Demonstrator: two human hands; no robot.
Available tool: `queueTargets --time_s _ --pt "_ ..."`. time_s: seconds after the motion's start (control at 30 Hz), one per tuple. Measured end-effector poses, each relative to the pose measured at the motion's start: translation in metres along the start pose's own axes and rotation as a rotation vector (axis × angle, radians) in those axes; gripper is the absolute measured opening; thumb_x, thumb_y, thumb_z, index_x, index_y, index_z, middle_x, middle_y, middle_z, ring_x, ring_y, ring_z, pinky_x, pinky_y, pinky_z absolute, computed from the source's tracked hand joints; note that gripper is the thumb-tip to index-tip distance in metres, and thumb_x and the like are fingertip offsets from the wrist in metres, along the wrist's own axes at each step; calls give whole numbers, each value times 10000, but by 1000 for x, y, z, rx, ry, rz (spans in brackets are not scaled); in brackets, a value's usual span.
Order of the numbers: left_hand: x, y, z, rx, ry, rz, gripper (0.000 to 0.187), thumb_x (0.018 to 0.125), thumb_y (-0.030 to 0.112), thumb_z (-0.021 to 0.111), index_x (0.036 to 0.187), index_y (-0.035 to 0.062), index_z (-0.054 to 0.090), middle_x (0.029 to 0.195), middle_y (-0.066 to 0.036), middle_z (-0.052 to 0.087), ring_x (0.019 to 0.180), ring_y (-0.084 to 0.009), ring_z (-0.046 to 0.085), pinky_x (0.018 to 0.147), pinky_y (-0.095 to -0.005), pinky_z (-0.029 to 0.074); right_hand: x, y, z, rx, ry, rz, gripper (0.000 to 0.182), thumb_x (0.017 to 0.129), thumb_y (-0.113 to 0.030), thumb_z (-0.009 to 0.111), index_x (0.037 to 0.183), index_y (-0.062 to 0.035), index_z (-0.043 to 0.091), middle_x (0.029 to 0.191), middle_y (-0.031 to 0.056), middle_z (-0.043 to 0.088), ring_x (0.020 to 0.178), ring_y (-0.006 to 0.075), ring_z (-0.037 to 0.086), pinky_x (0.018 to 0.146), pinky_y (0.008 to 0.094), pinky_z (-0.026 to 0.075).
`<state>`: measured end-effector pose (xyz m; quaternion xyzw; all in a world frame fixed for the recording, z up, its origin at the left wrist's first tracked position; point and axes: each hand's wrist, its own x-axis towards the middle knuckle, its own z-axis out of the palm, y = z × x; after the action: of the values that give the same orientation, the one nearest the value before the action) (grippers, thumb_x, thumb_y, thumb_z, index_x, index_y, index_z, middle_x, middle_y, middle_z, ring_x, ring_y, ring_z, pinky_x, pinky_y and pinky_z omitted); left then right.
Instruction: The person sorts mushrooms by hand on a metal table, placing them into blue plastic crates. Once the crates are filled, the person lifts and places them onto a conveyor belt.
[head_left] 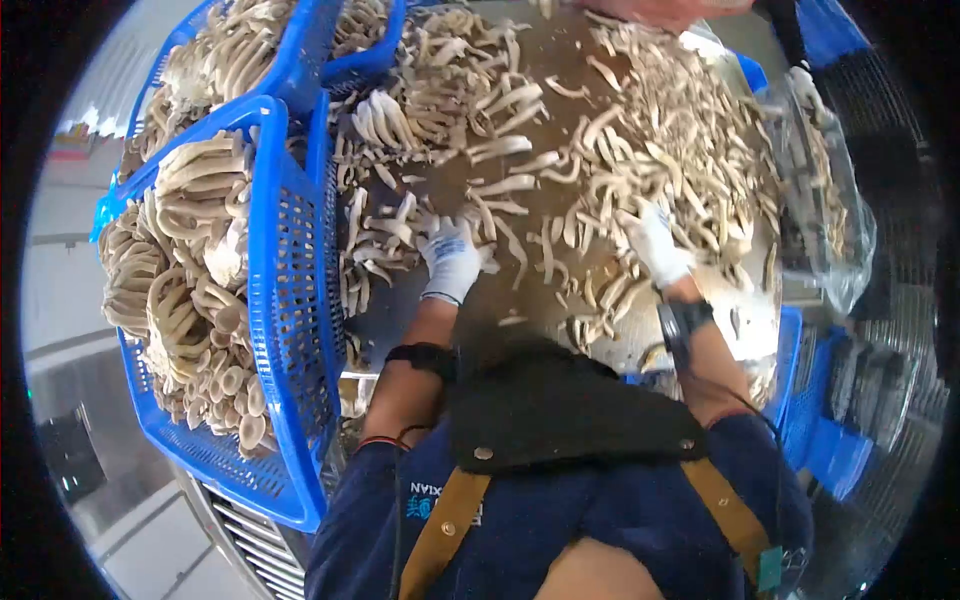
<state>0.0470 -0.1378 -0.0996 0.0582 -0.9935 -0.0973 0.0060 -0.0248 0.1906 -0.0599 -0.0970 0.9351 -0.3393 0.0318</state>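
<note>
Both my hands wear white gloves and work over a metal table strewn with pale, long-stemmed mushrooms. My left hand [452, 258] lies palm down among loose mushroom pieces [385, 245] on the left, its fingers apart and the thumb out to the side. The pieces hide some of its fingertips. At the lower edge of the big right-hand pile of mushrooms [680, 150], my right hand [658, 245] has its fingers drawn together on a mushroom piece. Between the two hands, single stems [505, 185] lie scattered on the bare metal table [515, 290].
A blue basket [290, 290] heaped with mushroom clusters [190, 280] stands close on my left, with another blue basket [310, 60] behind it. To the right hangs a clear plastic bag [835, 200] with mushrooms in it. Blue crates [835, 455] stand lower right.
</note>
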Motion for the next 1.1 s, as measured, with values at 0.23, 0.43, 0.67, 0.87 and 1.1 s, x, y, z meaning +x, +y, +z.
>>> queueTargets --time_s 0.23,0.43,0.67,0.87,1.1 --pt "48 41 -63 -1118 -350 -112 547 920 477 555 1133 -26 580 1012 -125 652 917 -190 589 809 -337 472 32 -42 -29 -332 -207 2 859 743 -447 713 1381 5 357 1349 242 457 1149 380 504 1038 450 348" --pt "40 44 -44 -1565 -593 -58 491 935 403 587 1258 36 539 1085 -59 632 971 -181 591 857 -301 466 5 -95 54 970 -552 55 695 867 -149 629 1452 -32 272 1325 194 480 997 226 580 792 328 506" --pt "31 57 -36 -1482 -637 -23 571 851 207 701 1318 -16 460 1138 -48 611 983 -113 558 899 -263 443 17 -91 47 845 -364 -14 522 965 -303 566 1297 70 415 1227 187 546 1098 215 528 941 322 431" --pt "37 52 -17 -1160 -578 -83 668 801 262 710 1338 -48 461 1308 -212 546 1190 -261 537 1006 -336 405 44 -55 9 309 -316 49 535 867 -220 581 1312 18 405 1223 248 520 1143 307 510 964 360 411" --pt "11 -15 -64 -643 75 -200 595 818 342 685 1288 13 525 1213 -212 581 1176 -375 511 1030 -435 377 147 -97 49 -290 -221 -465 445 837 -259 583 1217 -38 510 1181 236 537 1081 400 542 894 479 457"
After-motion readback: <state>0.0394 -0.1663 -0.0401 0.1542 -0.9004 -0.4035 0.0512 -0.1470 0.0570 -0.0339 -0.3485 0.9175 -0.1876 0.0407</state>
